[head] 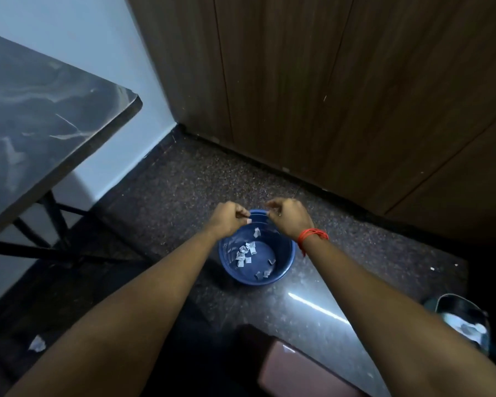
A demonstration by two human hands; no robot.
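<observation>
A blue plastic bin stands on the dark speckled floor, with several small torn white paper scraps lying in its bottom. One scrap shows higher up inside the bin, falling or against the wall. Both my hands hover over the bin's far rim with fingers curled. My left hand pinches a tiny white paper bit at its fingertips. My right hand, a red thread around its wrist, has its fingertips pinched together; what they hold is too small to make out.
A dark marble-look table on black metal legs stands at left. Brown wooden panels form the wall behind. A paper scrap lies on the floor at lower left. A dark container sits at right, a reddish box near my feet.
</observation>
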